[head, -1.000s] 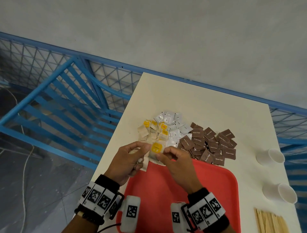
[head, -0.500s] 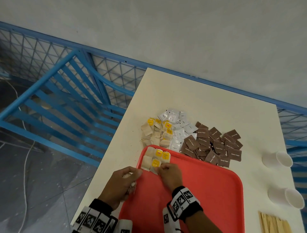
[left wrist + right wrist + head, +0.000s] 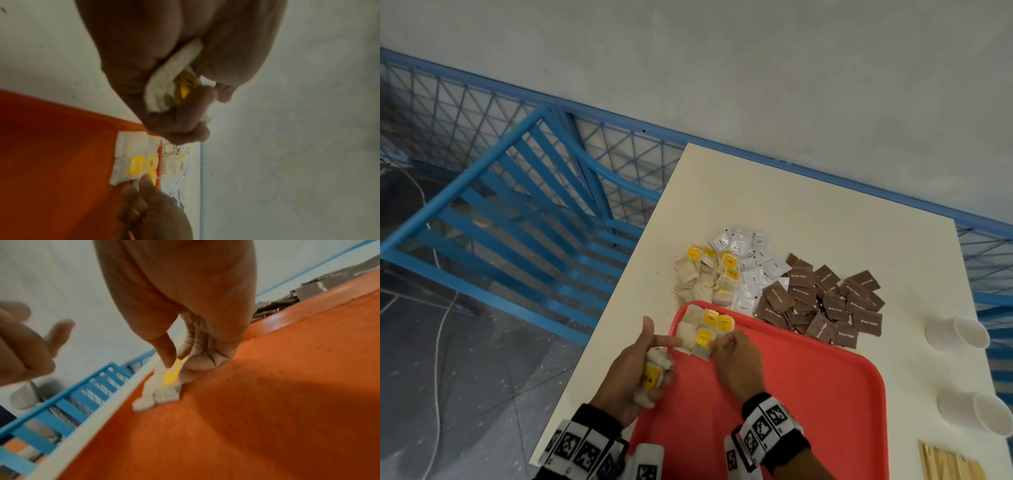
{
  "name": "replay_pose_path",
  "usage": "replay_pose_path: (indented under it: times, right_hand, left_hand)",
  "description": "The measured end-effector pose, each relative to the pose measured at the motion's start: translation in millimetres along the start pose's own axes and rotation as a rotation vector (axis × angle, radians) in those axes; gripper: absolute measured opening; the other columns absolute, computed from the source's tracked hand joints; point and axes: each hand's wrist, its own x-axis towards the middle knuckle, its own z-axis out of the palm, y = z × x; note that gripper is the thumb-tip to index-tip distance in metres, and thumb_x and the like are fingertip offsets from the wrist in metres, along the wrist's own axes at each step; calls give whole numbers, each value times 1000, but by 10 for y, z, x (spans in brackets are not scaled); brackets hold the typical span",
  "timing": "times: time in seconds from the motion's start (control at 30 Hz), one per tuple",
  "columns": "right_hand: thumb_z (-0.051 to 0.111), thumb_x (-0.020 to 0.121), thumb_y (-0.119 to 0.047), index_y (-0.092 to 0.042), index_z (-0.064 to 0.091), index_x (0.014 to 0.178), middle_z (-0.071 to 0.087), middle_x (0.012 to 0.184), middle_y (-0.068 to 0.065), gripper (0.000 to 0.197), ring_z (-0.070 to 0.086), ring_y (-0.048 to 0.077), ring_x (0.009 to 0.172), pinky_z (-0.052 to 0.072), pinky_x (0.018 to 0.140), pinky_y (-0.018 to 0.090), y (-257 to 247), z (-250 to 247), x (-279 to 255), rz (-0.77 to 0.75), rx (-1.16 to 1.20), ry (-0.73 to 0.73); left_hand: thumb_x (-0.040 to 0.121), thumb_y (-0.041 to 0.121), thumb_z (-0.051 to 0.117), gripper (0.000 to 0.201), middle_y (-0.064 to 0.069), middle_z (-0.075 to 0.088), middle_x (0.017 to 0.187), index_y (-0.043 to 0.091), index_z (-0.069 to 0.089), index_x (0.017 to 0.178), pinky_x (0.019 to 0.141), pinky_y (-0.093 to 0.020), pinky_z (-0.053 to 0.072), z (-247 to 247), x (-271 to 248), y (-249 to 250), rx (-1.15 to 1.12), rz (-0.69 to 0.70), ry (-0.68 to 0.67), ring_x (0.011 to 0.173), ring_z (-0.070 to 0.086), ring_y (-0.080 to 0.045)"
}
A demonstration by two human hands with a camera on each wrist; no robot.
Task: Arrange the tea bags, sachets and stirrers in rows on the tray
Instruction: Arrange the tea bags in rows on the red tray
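We see a few tea bags (image 3: 703, 330) laid in the far left corner of the red tray (image 3: 808, 394). The right hand (image 3: 738, 365) pinches the nearest one with curled fingers (image 3: 190, 371). The left hand (image 3: 635, 371) clutches a bundle of tea bags (image 3: 652, 375), forefinger outstretched. Loose sachets (image 3: 822, 301) lie piled on the desk (image 3: 808, 212) beyond; stirrers (image 3: 948, 464) near right.
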Motion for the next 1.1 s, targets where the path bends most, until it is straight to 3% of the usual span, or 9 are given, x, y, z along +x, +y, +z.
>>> replay_pose_path:
  times: [0.2,0.27,0.37,0.47,0.57,0.73,0.83,0.93,1.1]
  right_hand:
    - [75,84,-16,-18,65,80,62,69,-7,11,51,2,59,39,58,11,-427,-627,-440,-372,165,-127]
    - [76,81,-21,-25,65,85,62,85,-25,12,54,0,73,38,68,8,-503,-773,-588,-571,30,-129]
    - [73,77,-31,-33,63,103,36,108,-48,28,43,-7,94,31,88,5,-498,-835,-707,-737,-183,-173]
    - [68,76,-39,-38,57,118,33,108,-27,44,43,3,105,37,91,15,-377,-809,-702,-690,-303,-173]
    - [64,78,-31,-36,56,106,40,104,-11,30,43,9,103,44,86,26,-287,-803,-735,-645,-291,-146]
    - [60,83,-35,-31,61,86,46,91,-15,5,45,5,93,36,79,18,-272,-838,-817,-678,-198,-84]
    - [67,86,-35,-27,68,85,61,84,-18,8,52,-4,80,35,72,9,-366,-1025,-878,-672,-17,-37]
    - [75,86,-17,-21,72,87,64,71,-18,5,53,-2,62,35,60,9,-448,-1312,-860,-558,217,-104]
    - [73,87,-15,-28,74,94,59,68,-14,15,50,3,62,35,60,11,-489,-1592,-705,-593,87,-37]
  left_hand:
    - [85,69,39,77,-19,58,71,-1,68,101,42,-27,48,310,-8,110,-254,-78,-169,57,60,-26]
    - [82,68,46,75,-20,59,78,-1,68,103,50,-30,51,442,9,94,-321,-106,-213,64,60,-29]
    - [83,69,52,76,-18,62,96,1,66,113,61,-31,47,613,5,21,-335,-133,-293,80,62,-28]
    - [94,62,42,67,-16,68,94,2,68,110,50,-27,52,790,-86,-3,-331,-174,-347,75,70,-25]
    - [94,42,56,44,-15,68,92,3,69,107,44,-25,51,881,-110,-75,-250,-144,-311,69,68,-22]
    - [77,26,73,25,-15,59,93,7,77,93,63,-27,43,902,-109,-159,-193,-50,-244,78,55,-20]
    - [80,23,66,18,-12,63,77,8,75,77,54,-23,47,935,-147,-121,-151,13,-286,63,56,-15]
    - [70,33,81,33,-8,53,66,9,67,87,39,-21,36,922,-144,-75,21,83,-224,49,46,-13]
    - [74,46,78,32,-2,42,54,16,70,83,41,-14,22,936,-282,210,272,296,-155,41,33,-9]
